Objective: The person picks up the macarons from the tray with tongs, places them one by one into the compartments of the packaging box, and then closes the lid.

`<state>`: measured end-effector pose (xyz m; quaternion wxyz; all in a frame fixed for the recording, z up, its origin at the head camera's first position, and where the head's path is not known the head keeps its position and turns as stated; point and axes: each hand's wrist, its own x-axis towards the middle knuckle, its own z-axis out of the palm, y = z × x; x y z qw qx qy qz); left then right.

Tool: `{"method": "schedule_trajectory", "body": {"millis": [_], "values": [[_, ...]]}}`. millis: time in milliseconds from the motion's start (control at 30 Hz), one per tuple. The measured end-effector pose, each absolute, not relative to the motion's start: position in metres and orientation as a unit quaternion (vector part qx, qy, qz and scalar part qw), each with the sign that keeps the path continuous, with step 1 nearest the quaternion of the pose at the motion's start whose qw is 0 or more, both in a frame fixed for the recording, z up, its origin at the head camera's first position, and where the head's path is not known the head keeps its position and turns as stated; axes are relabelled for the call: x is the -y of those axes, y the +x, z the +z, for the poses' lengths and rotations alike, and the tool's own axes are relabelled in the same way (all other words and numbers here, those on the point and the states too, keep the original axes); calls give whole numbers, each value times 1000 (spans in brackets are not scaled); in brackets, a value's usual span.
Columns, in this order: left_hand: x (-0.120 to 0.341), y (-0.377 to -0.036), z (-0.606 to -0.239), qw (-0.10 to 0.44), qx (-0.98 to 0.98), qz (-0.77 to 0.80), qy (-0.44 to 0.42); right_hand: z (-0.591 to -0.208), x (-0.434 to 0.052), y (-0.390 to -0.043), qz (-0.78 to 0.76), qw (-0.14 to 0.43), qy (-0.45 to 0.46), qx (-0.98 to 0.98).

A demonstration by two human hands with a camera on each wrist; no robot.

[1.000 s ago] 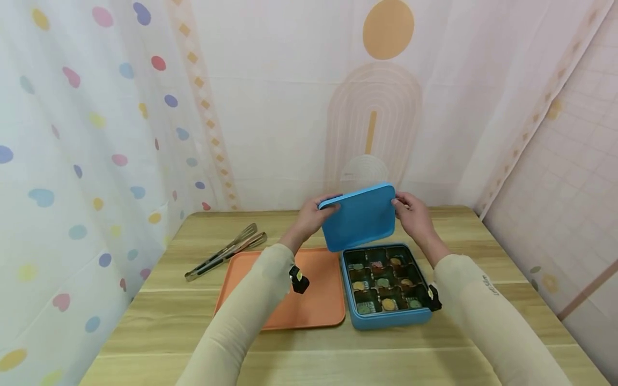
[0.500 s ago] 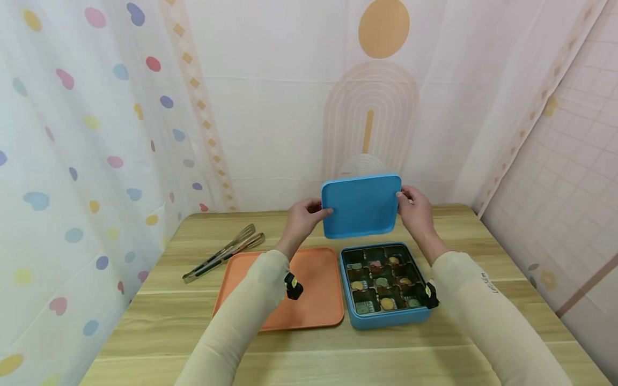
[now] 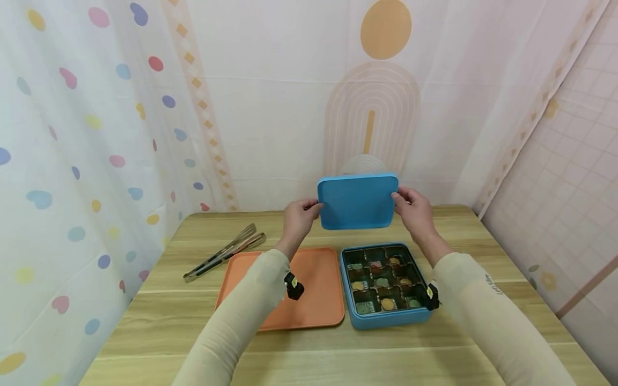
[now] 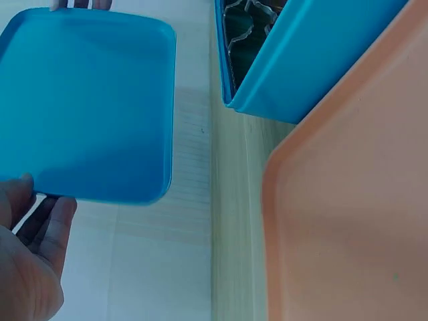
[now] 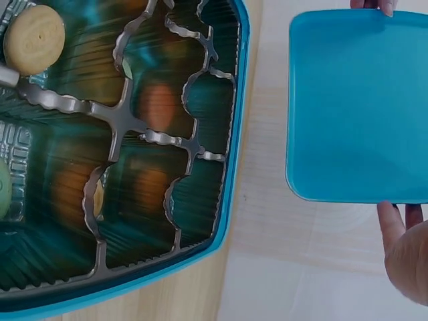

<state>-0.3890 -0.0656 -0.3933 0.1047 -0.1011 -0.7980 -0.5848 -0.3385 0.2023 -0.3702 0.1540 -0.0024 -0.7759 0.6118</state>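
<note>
I see bright, even, soft light with only faint shadows. The head view bows outward toward three and nine o'clock. My right wrist view smears across the box tray (image 5: 120,167) at nine o'clock; elsewhere it's sharp.

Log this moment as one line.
left hand: holds lid | right hand: holds lid | lid: raised behind open box | tray: left of box

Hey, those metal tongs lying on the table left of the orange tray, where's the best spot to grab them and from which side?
Probably the middle of the tongs, from above. They lie flat on the table, slanted, with open wood on their left; the orange tray crowds the near end. The left hand is nearer, but it and the right hand hold the blue lid.
</note>
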Motion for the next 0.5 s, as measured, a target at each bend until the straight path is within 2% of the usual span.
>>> {"method": "schedule_trajectory", "body": {"millis": [133,333,500], "values": [[68,-388,-395,103,797,-586,-106,-369,-202,-336,608,128,25,784],[68,-384,-395,53,794,-595,-111,-366,-205,-334,610,97,46,785],[65,-380,-395,51,782,-613,-100,-366,-208,-333,617,85,62,780]]}}
